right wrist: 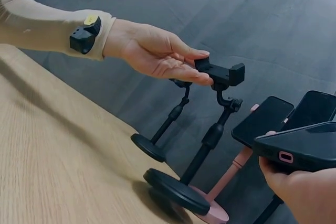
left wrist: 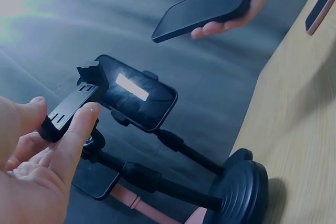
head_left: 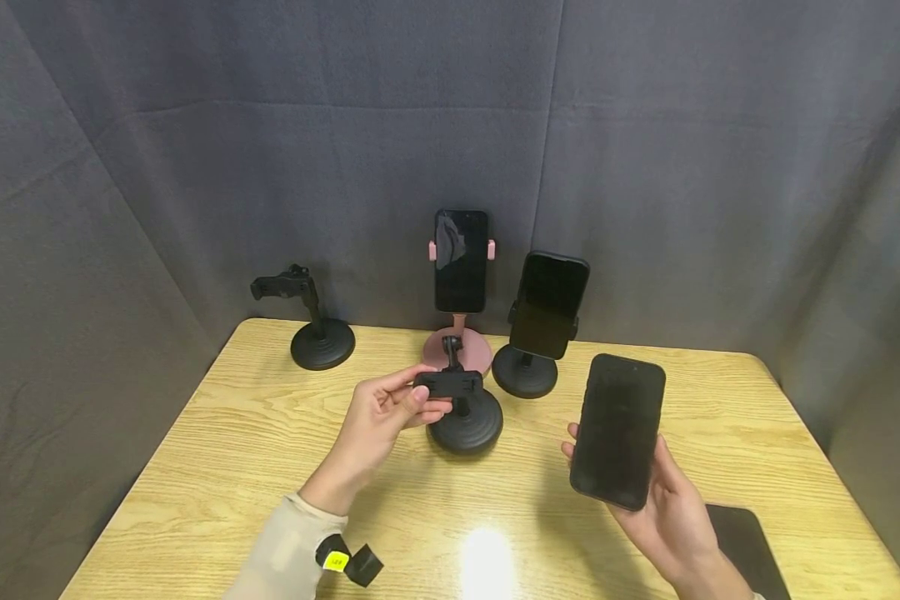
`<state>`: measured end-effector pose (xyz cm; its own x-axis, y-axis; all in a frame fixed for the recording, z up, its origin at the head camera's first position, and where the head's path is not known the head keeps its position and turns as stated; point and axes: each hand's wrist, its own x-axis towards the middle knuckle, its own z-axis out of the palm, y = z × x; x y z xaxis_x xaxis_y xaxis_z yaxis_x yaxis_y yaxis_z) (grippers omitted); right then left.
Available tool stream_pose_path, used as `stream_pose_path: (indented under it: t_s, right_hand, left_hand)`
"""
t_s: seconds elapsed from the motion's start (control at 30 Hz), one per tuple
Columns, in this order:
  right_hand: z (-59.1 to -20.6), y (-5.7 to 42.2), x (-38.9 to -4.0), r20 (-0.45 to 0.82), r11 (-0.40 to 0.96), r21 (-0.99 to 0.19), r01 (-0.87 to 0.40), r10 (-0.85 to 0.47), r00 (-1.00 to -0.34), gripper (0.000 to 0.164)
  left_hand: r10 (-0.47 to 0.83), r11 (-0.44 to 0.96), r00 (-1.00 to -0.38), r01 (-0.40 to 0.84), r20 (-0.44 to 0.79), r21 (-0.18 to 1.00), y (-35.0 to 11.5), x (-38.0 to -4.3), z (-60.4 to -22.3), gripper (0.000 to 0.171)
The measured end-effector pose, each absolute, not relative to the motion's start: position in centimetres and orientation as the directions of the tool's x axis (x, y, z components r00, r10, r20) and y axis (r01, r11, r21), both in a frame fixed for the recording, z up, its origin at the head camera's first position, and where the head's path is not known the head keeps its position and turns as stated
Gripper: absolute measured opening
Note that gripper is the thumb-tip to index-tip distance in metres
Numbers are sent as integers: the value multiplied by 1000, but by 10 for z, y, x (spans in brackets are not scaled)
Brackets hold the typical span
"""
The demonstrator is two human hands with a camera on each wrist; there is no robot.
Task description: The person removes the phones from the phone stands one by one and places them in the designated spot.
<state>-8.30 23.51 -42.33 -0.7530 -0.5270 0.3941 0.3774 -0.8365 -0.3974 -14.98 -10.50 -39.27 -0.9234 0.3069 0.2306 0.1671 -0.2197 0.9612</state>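
Note:
At the middle of the table, my left hand [head_left: 378,417] pinches the clamp [head_left: 450,384] of a black phone stand between thumb and fingers. The clamp holds no phone and is turned face up; below it are the jointed pole [right wrist: 203,148] and round base [head_left: 476,432]. Further right, my right hand [head_left: 671,508] holds a black smartphone [head_left: 618,429] from beneath, screen up, fingers along its edges. This phone is in the air, apart from the stand. In the right wrist view, the left hand [right wrist: 157,53] shows thumb and fingers at one end of the clamp.
Behind, a pink phone stand [head_left: 459,323] bears a phone [head_left: 461,267]; beside it another black stand [head_left: 523,379] bears a tilted phone [head_left: 549,307]. A black stand without a phone [head_left: 322,343] is at the back left. Another phone [head_left: 746,550] lies near the front right.

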Motion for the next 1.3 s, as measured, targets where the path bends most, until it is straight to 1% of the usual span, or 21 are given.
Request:
stream_pose_path:
  t_s: [0.33,0.57,0.87,1.1,1.3]
  right_hand:
    - [-429,245,-81,384,-830,-398,391,-538,-750,63]
    - [-435,252,-79,386,-817,-408,407,-558,-735,65]
    - [-441,259,-75,369,-805,-404,434,-577,-729,69]
    - [-442,265,-72,337,-799,-412,437,-580,-742,66]
    - [-446,271,-72,347,-791,-430,434,-589,-730,68]
  left_hand:
    - [289,-208,-929,175,232,962,-118,-155,-389,46]
    - [280,-210,-931,180,235,961,-127,-158,-390,46]
    - [262,-174,-936,191,233,966,-139,-162,-389,45]
    - [252,-169,-936,206,245,964,-147,-166,-389,44]
    - [233,-162,-934,237,270,958,-154,-169,-388,43]
